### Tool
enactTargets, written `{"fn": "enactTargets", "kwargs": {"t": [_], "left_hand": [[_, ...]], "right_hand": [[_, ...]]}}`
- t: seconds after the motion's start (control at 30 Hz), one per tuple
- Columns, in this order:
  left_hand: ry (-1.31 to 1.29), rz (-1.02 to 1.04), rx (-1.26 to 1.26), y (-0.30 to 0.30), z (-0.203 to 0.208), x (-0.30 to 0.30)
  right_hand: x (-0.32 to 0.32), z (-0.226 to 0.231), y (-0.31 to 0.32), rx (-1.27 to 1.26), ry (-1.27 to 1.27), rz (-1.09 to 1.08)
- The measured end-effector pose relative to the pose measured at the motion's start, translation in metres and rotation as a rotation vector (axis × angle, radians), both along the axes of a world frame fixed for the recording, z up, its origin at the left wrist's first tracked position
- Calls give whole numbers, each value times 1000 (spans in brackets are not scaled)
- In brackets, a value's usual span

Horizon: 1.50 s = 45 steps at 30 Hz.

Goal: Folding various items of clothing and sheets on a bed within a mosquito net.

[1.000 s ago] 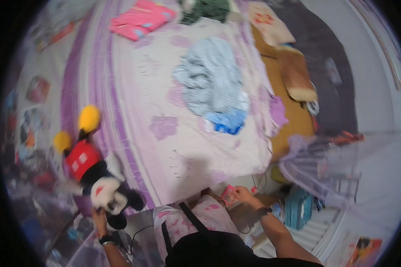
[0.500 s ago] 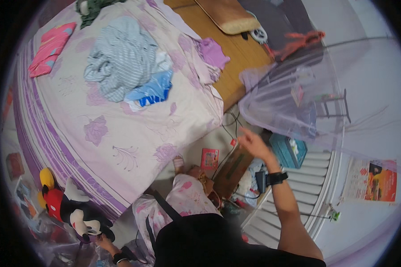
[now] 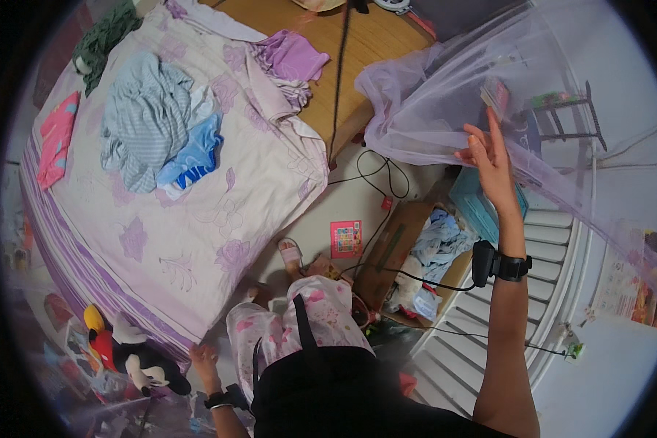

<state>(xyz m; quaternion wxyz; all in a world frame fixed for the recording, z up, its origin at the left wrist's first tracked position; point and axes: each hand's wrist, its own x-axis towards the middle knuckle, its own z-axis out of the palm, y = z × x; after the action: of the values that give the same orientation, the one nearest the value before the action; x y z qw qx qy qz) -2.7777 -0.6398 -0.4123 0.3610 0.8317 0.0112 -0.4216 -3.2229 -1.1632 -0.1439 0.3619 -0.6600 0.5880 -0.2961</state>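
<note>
My right hand (image 3: 493, 169) is raised at the sheer lilac mosquito net (image 3: 423, 124). Its index finger stretches out and its other fingers are apart; nothing shows in it. Whether its fingertips touch the net cannot be told. My left hand (image 3: 205, 363) is low beside the bed's near corner, fingers loosely bent and apart, holding nothing visible. Next to it, a plush toy (image 3: 151, 365) in black, red and yellow leans against the bed. On the flowered bed sheet (image 3: 182, 233) lie a striped light-blue garment (image 3: 142, 120), a blue garment (image 3: 197, 157) and a folded pink cloth (image 3: 57, 139).
A cardboard box (image 3: 394, 255) of clothes stands on the floor before a white slatted rail (image 3: 460, 347). Behind it is a teal bin (image 3: 467, 193). A black cable (image 3: 387, 164) and a pink card (image 3: 345, 239) lie on the floor. A purple cloth (image 3: 292, 55) lies at the bed's edge.
My right hand has risen up and to the right toward the net. My left hand has come away from the plush toy toward the bed corner. The view has shifted right.
</note>
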Motion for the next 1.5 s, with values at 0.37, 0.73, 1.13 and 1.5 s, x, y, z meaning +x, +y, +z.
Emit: {"fn": "enactTargets", "kwargs": {"t": [0.37,0.73,1.13,1.5], "left_hand": [[258,-343,8,-101,8,32],[280,-565,-53,-237,3,10],[283,-878,56,-344,-14,-102],[170,-1373,-752,-645,141,-325]], "right_hand": [[-36,14,9,34,-37,-118],[-80,26,11,68,-48,-237],[-288,132,-74,-584,332,-673],[-222,156,-250,-708,700,-166]]}}
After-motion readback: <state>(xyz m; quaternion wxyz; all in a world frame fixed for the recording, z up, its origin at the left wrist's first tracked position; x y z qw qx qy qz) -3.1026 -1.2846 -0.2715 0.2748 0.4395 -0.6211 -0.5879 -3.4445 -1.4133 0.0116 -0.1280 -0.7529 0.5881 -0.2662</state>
